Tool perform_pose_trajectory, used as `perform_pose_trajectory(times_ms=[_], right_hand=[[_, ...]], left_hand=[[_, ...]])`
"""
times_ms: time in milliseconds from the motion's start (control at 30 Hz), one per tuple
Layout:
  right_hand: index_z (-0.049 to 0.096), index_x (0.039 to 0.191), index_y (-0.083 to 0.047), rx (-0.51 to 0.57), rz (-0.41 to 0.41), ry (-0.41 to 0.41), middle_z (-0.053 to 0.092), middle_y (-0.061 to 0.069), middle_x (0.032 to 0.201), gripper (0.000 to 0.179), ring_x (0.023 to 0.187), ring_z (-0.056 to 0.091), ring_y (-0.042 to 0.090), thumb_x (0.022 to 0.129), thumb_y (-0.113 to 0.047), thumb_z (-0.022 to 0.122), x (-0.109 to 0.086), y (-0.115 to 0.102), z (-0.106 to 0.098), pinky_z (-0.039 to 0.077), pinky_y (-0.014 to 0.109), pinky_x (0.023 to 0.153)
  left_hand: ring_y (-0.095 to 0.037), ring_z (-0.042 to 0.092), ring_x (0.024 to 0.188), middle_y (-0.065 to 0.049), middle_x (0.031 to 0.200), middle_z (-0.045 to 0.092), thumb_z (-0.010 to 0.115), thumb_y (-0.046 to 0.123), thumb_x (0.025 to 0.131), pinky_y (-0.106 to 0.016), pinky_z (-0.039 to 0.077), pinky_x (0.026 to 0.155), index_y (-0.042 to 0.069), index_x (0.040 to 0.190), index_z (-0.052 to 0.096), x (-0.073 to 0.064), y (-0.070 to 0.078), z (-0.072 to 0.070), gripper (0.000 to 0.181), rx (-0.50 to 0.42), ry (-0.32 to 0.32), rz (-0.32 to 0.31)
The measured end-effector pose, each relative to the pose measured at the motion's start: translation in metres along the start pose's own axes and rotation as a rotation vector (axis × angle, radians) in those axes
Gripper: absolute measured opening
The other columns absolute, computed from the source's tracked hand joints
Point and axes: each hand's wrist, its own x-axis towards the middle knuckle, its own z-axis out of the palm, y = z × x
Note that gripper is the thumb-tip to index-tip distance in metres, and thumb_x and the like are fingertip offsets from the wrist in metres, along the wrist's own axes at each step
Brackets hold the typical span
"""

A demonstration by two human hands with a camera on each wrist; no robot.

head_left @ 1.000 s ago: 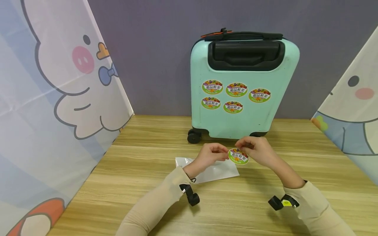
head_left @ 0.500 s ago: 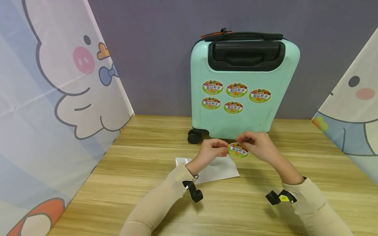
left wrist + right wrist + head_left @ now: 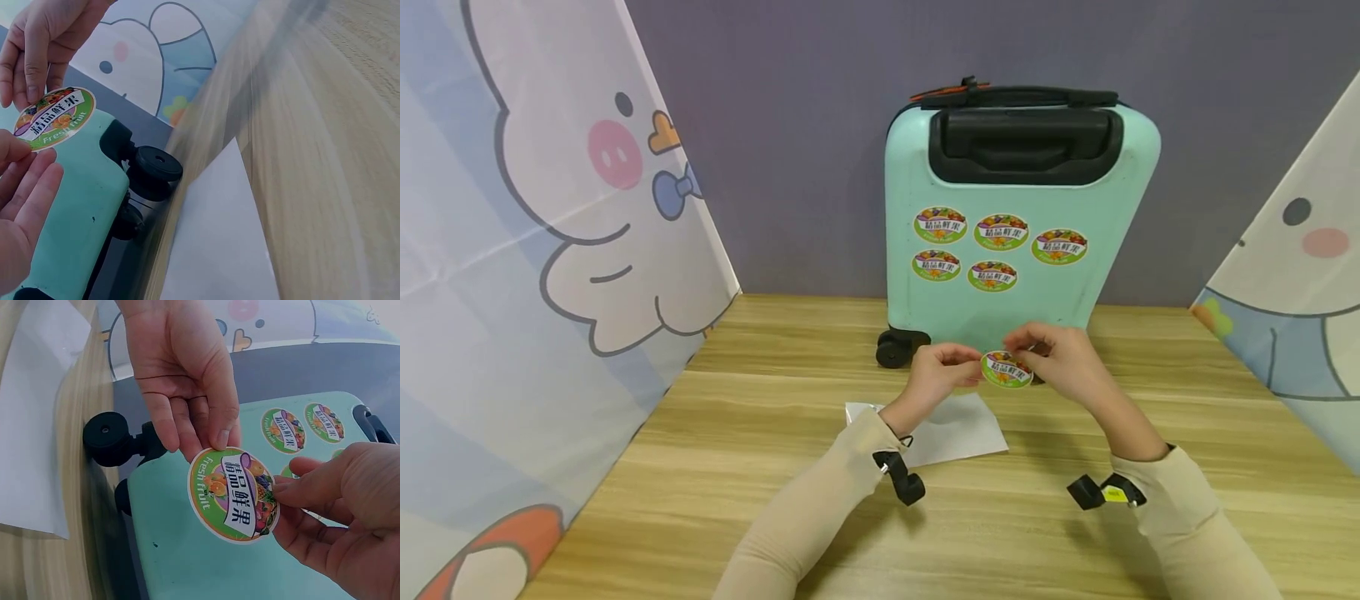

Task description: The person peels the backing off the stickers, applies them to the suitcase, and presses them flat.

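Note:
Between my two hands is an oval fruit sticker (image 3: 1007, 370) with a green lower part, coloured fruit and a white lettered band. My left hand (image 3: 936, 377) pinches its left edge between thumb and fingers. At the upper right edge, thumb and fingers of my right hand (image 3: 1062, 367) pinch it too, as the right wrist view shows closely. Behind the hands stands a mint-green suitcase (image 3: 1037, 304), upright, with several like stickers (image 3: 940, 225) in two rows on its front. The held sticker is in front of the suitcase's lower edge, apart from the stuck ones.
A white sheet (image 3: 958, 433) lies on the wooden table (image 3: 760, 467), partly under the left wrist. The suitcase has a black handle recess (image 3: 1026, 148) at its top and a black wheel (image 3: 892, 348) at its lower left. Printed cartoon cloths (image 3: 580, 275) hang at both sides.
Both hands have moved up and away from me, toward the suitcase, carrying the sticker with them. Their pinch on it stays. The suitcase and sheet have not moved on the table.

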Motion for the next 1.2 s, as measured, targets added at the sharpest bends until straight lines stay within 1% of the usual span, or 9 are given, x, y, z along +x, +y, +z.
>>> perform_pose_trajectory(times_ms=[267, 367, 533, 733, 867, 933, 1067, 1167, 1200], right_hand=[[0.073, 0.1, 0.003, -0.011, -0.018, 0.041, 0.073, 0.014, 0.09, 0.016, 0.075, 0.069, 0.026, 0.088, 0.011, 0.064, 0.006, 0.001, -0.003, 0.054, 0.024, 0.061], [0.073, 0.1, 0.003, -0.02, -0.025, 0.057, 0.073, 0.014, 0.09, 0.017, 0.076, 0.069, 0.027, 0.088, 0.011, 0.065, 0.006, 0.001, -0.003, 0.053, 0.023, 0.063], [0.073, 0.1, 0.001, -0.037, -0.006, 0.09, 0.074, 0.014, 0.091, 0.016, 0.076, 0.07, 0.028, 0.089, 0.008, 0.064, 0.008, -0.001, -0.006, 0.053, 0.023, 0.063], [0.073, 0.102, 0.001, -0.022, 0.039, 0.104, 0.074, 0.015, 0.096, 0.019, 0.082, 0.069, 0.03, 0.091, 0.006, 0.058, 0.01, -0.005, -0.01, 0.052, 0.022, 0.066], [0.073, 0.103, 0.001, -0.005, 0.049, 0.114, 0.074, 0.016, 0.096, 0.027, 0.082, 0.069, 0.03, 0.093, 0.007, 0.05, 0.011, -0.006, -0.013, 0.049, 0.021, 0.061], [0.073, 0.104, 0.001, 0.0, 0.046, 0.115, 0.074, 0.017, 0.097, 0.029, 0.081, 0.069, 0.032, 0.094, 0.006, 0.047, 0.012, -0.005, -0.014, 0.046, 0.021, 0.057], [0.073, 0.105, 0.001, 0.002, 0.052, 0.122, 0.073, 0.019, 0.099, 0.032, 0.083, 0.067, 0.031, 0.095, 0.006, 0.043, 0.015, -0.005, -0.016, 0.043, 0.022, 0.056], [0.072, 0.106, 0.0, 0.001, 0.074, 0.127, 0.073, 0.02, 0.1, 0.035, 0.069, 0.062, 0.024, 0.095, 0.007, 0.04, 0.016, -0.006, -0.017, 0.038, 0.024, 0.048], [0.072, 0.105, 0.0, -0.002, 0.081, 0.131, 0.073, 0.02, 0.1, 0.036, 0.061, 0.057, 0.02, 0.095, 0.007, 0.039, 0.016, -0.006, -0.018, 0.035, 0.025, 0.044]], left_hand=[[-0.023, 0.073, 0.078, -0.017, 0.09, 0.073, 0.069, -0.001, 0.091, -0.033, 0.06, 0.072, -0.007, 0.1, 0.074, 0.005, 0.003, 0.003, 0.012, 0.01, 0.024, 0.037], [-0.021, 0.072, 0.076, -0.015, 0.089, 0.073, 0.069, -0.001, 0.091, -0.033, 0.06, 0.071, -0.007, 0.1, 0.074, 0.006, 0.003, 0.005, 0.012, 0.001, 0.034, 0.038], [-0.017, 0.071, 0.073, -0.013, 0.087, 0.072, 0.069, -0.003, 0.09, -0.034, 0.06, 0.07, -0.007, 0.099, 0.074, 0.011, 0.004, 0.009, 0.011, -0.016, 0.067, 0.05], [-0.021, 0.071, 0.075, -0.019, 0.089, 0.071, 0.068, -0.005, 0.09, -0.036, 0.061, 0.071, -0.01, 0.1, 0.073, 0.016, 0.007, 0.012, 0.012, -0.045, 0.073, 0.088], [-0.024, 0.072, 0.077, -0.02, 0.09, 0.071, 0.068, -0.004, 0.091, -0.036, 0.061, 0.072, -0.01, 0.101, 0.072, 0.018, 0.007, 0.013, 0.013, -0.073, 0.067, 0.086], [-0.024, 0.072, 0.078, -0.02, 0.091, 0.071, 0.068, -0.004, 0.091, -0.036, 0.061, 0.072, -0.011, 0.101, 0.072, 0.02, 0.007, 0.013, 0.013, -0.089, 0.069, 0.086], [-0.021, 0.072, 0.077, -0.018, 0.092, 0.071, 0.067, -0.004, 0.092, -0.036, 0.06, 0.072, -0.011, 0.103, 0.071, 0.022, 0.009, 0.015, 0.014, -0.129, 0.07, 0.073], [-0.02, 0.073, 0.078, -0.017, 0.094, 0.071, 0.067, -0.003, 0.092, -0.036, 0.06, 0.072, -0.011, 0.105, 0.071, 0.024, 0.009, 0.017, 0.016, -0.151, 0.068, 0.054], [-0.021, 0.073, 0.079, -0.017, 0.095, 0.071, 0.067, -0.004, 0.093, -0.036, 0.06, 0.072, -0.011, 0.106, 0.071, 0.025, 0.01, 0.018, 0.016, -0.157, 0.068, 0.049]])
